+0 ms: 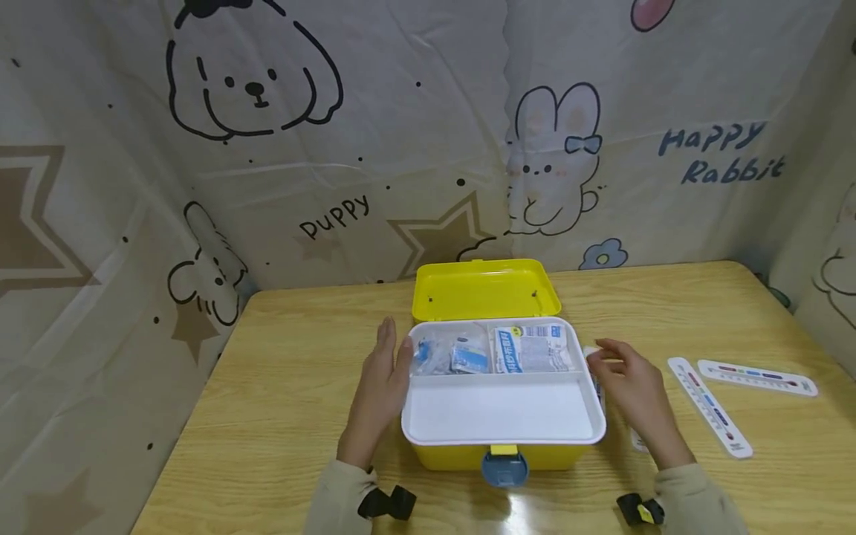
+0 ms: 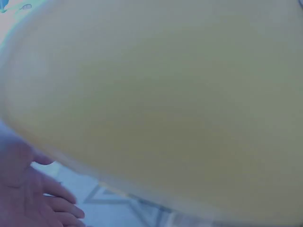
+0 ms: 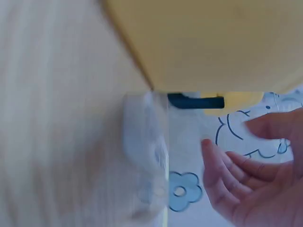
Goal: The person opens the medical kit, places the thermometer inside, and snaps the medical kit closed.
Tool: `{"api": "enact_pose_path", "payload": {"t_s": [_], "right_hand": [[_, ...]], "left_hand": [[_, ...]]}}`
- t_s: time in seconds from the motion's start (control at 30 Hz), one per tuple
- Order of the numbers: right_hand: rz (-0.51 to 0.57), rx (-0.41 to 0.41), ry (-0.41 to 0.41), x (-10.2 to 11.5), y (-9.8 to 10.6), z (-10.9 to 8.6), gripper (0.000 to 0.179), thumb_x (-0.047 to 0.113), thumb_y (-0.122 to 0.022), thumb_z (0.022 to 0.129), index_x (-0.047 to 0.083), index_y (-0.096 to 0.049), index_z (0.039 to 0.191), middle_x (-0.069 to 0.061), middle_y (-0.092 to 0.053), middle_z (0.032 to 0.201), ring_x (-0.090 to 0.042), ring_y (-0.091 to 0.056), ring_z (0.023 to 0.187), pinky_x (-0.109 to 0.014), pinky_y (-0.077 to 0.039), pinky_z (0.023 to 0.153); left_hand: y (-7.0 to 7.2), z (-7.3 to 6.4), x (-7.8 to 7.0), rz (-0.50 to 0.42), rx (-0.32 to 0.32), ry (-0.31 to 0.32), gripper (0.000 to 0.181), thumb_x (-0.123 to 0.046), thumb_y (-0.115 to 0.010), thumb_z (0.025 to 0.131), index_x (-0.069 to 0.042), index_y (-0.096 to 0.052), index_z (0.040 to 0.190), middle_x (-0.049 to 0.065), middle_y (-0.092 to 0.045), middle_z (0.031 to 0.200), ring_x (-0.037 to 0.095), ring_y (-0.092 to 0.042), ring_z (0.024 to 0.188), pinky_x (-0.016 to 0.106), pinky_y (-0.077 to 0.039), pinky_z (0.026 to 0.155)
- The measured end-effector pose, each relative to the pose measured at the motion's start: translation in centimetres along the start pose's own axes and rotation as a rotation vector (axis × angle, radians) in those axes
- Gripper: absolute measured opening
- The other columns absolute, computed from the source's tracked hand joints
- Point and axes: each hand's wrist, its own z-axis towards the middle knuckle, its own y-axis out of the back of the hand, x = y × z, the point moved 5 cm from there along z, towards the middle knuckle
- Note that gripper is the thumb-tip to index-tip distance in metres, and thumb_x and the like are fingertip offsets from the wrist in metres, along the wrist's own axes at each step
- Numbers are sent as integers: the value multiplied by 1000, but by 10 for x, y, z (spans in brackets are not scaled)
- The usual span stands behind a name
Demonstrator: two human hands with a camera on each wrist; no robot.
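Observation:
A yellow box [image 1: 455, 458] with a white tray [image 1: 501, 410] in its top stands at the middle of the table. Its yellow lid [image 1: 484, 290] is swung back behind it, and a blue latch [image 1: 504, 469] hangs at the front. A clear bag with blue items [image 1: 446, 355] and a printed white-and-blue packet [image 1: 533, 351] lie in the tray's rear compartments. My left hand [image 1: 376, 390] is at the tray's left rim, fingers extended; the box wall fills most of the left wrist view. Beside the right side, my right hand [image 1: 634, 390] has loosely bent fingers, nothing between them in the right wrist view.
Two white thermometer-like strips [image 1: 710, 407] lie on the wooden table [image 1: 287, 416] to the right. Another white strip [image 1: 600, 394] shows between the box and my right hand, partly hidden. A printed cloth [image 1: 414, 134] hangs behind the table.

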Motion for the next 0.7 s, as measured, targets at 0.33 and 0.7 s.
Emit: {"api": "enact_pose_path", "payload": {"t_s": [0.33, 0.7], "right_hand": [[-512, 133, -169, -11, 0, -5, 27, 15, -52, 92, -10, -61, 95, -27, -62, 88, -46, -61, 76, -53, -47, 54], [-603, 221, -254, -15, -14, 4, 25, 0, -38, 93, -12, -60, 92, -35, -60, 95, -51, -61, 80, -60, -48, 62]], "left_hand": [[7, -15, -13, 395, 46, -86, 67, -38, -28, 106, 7, -4, 150, 19, 9, 158, 32, 15, 145, 51, -2, 117], [13, -15, -15, 488, 62, -51, 66, -37, -28, 106, 9, -11, 150, 22, 4, 158, 33, 12, 145, 50, -6, 117]]}}
